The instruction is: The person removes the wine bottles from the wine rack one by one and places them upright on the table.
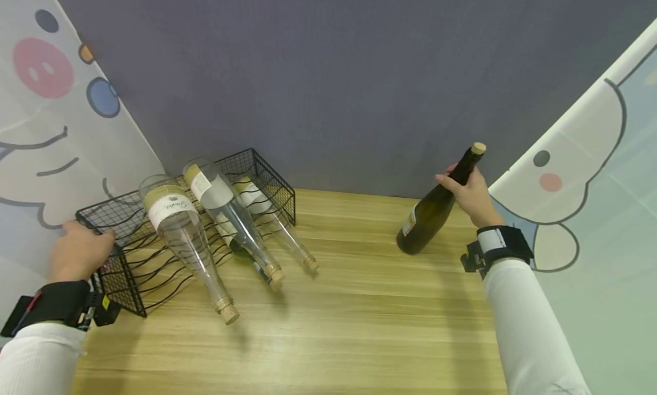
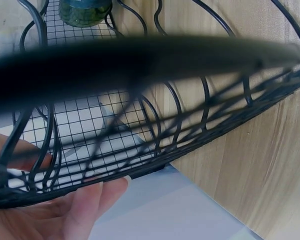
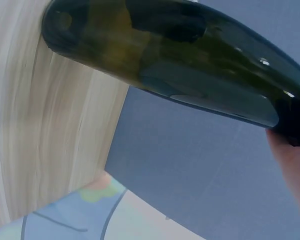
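Note:
At the left, my left hand [image 1: 79,249] grips the end of a black wire bottle rack [image 1: 128,275]. The left wrist view shows the thumb and fingers [image 2: 82,207] on both sides of its mesh. Several corked bottles lie in the rack, necks toward me: a large clear bottle [image 1: 179,229], another clear bottle [image 1: 228,204] and a slimmer clear bottle [image 1: 269,210]. Beneath them a green bottle [image 1: 238,248] is mostly hidden. On the right, my right hand [image 1: 474,195] holds a dark green corked wine bottle [image 1: 431,215] by its neck, tilted. Whether its base touches the table I cannot tell.
The wooden table [image 1: 354,321] runs between rack and wine bottle. A grey panel [image 1: 339,87] rises behind it. Cartoon-printed sheets stand at the left [image 1: 31,121] and the right [image 1: 611,212], close to both hands.

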